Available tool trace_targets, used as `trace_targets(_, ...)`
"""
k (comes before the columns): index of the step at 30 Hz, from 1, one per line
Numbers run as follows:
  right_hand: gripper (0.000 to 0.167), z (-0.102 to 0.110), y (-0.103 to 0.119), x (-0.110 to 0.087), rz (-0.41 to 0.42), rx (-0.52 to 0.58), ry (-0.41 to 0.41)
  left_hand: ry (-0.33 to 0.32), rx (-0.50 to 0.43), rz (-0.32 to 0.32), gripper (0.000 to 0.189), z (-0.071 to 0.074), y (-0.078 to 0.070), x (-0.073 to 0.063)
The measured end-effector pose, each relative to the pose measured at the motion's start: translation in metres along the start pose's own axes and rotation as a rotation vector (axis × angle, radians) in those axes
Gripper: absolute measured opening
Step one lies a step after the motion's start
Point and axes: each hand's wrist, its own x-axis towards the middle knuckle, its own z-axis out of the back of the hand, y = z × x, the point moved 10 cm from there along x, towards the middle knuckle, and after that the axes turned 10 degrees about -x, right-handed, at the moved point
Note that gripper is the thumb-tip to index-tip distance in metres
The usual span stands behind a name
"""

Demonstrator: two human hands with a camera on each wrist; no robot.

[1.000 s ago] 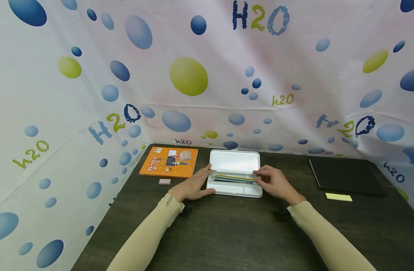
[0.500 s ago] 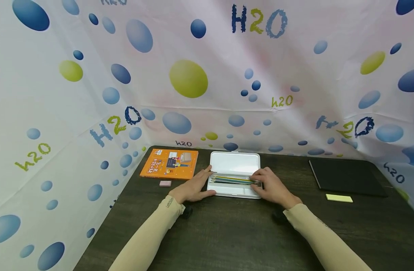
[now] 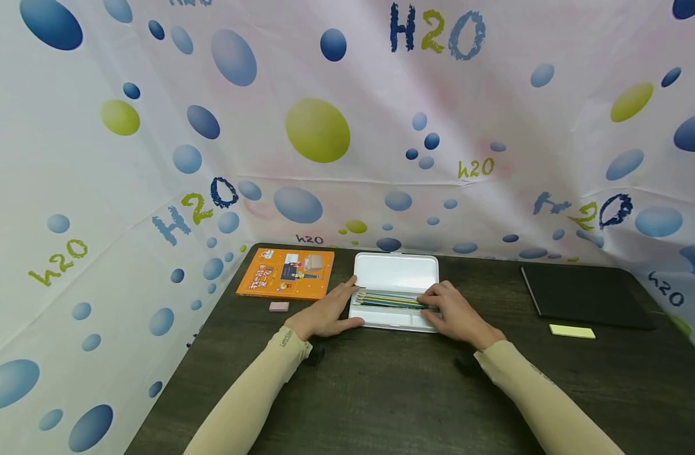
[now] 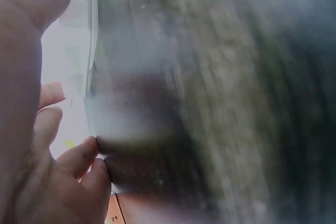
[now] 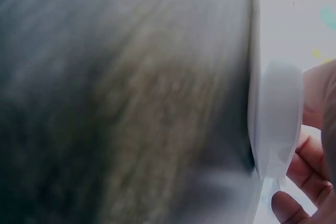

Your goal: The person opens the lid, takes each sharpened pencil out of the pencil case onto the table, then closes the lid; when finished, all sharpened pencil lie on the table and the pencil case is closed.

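A white pencil case [image 3: 370, 320] lies with its lid raised, and several coloured pencils [image 3: 384, 300] lie lengthwise in its tray. My left hand [image 3: 321, 317] spans the left end of the case, fingers at the hinge side and thumb by the front corner. In the left wrist view, the fingers [image 4: 81, 158] of that hand look fairly straight beside the case's pale edge. My right hand [image 3: 452, 311] reaches over the right end of the tray, thumb and fingers curled round the pencils' right ends. The right wrist view shows curled fingertips [image 5: 287, 208] beyond the case's white wall [image 5: 275, 119].
An orange book [image 3: 285, 273] lies at the back left, with a pink eraser [image 3: 278, 306] in front of it. To the right are a flat black tablet-like pad [image 3: 583, 296] and a yellow sticky-note pad [image 3: 572, 331]. A printed cloth hangs behind the dark table [image 3: 381, 392].
My right hand has moved left from the right edge of the case onto the pencils' ends. The pencils have shifted slightly in the tray. The left hand stays where it was.
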Motion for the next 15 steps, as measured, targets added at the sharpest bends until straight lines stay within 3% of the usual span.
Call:
trace_targets(10, 0.028, 0.001, 0.01, -0.003, 0.09, 0.038, -0.014, -0.001, -0.013, -0.002, 0.081, -0.001, -0.001, -0.001)
trace_targets(15, 0.028, 0.0, 0.006, -0.002, 0.058, 0.066, 0.003, -0.009, -0.007, -0.008, 0.081, 0.0, -0.001, 0.0)
